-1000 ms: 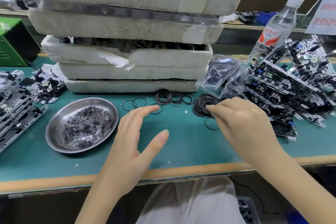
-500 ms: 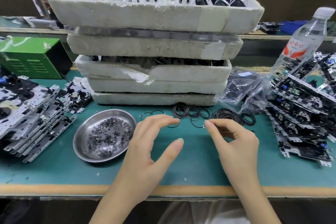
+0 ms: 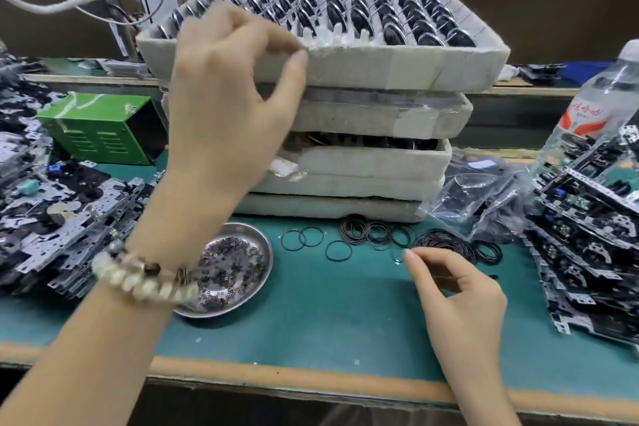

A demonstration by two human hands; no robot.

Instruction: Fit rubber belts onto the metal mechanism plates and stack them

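Observation:
Black rubber belts (image 3: 446, 243) lie in a loose heap on the green mat, with single rings (image 3: 303, 238) to their left. My right hand (image 3: 460, 301) hovers just in front of the heap, its forefinger and thumb pinching what looks like one thin belt; the motion blur makes it faint. My left hand (image 3: 224, 97), with a bead bracelet on the wrist, is raised in front of the top foam tray (image 3: 397, 67); its fingers are loosely curled and hold nothing I can see. Metal mechanism plates are piled at the left (image 3: 52, 218) and at the right (image 3: 587, 245).
A steel dish (image 3: 260, 240) of tiny black washers sits on the mat under my left wrist. Several foam trays stand stacked behind the belts, the top one full of dark discs. A green box (image 3: 100, 128), a plastic bag (image 3: 484, 190) and a water bottle (image 3: 587, 107) stand nearby.
My left hand rose from the mat to the top foam tray. My right hand drew back from the belt heap toward me, and my head tilted up.

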